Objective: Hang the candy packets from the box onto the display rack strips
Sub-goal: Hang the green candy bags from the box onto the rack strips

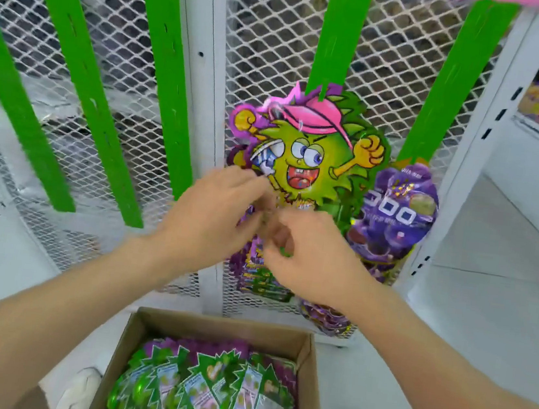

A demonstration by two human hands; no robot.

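You face a white mesh rack (282,36) hung with 5 green strips (162,72). Only the 2 toward its right edge carry stock. The open cardboard box (312,372) sits on the floor at the foot of the rack, between your shoes, and is full wall to wall with green and purple candy packets (204,393). On the 4th strip (336,35) a big green cartoon packet (308,154) already hangs, and a purple packet (396,213) hangs on the strip nearest the rack's right edge. Your left hand (215,221) and right hand (319,261) meet just below the cartoon packet, over the lower run of that 4th strip. More packets (253,270) show beneath them, toward the rack's bottom edge. Your right hand's thumb and fingers are curled in a pinch. It looks to be on the top of a packet, though motion blur hides exactly what. Your left hand's fingers curl in at the same spot, and I cannot tell whether they grip the packet or steady the strip. You appear to be mid-hang, seating 1 packet on a hook. Next, feel the hole catch, let go with both hands, and reach down to the box for another.
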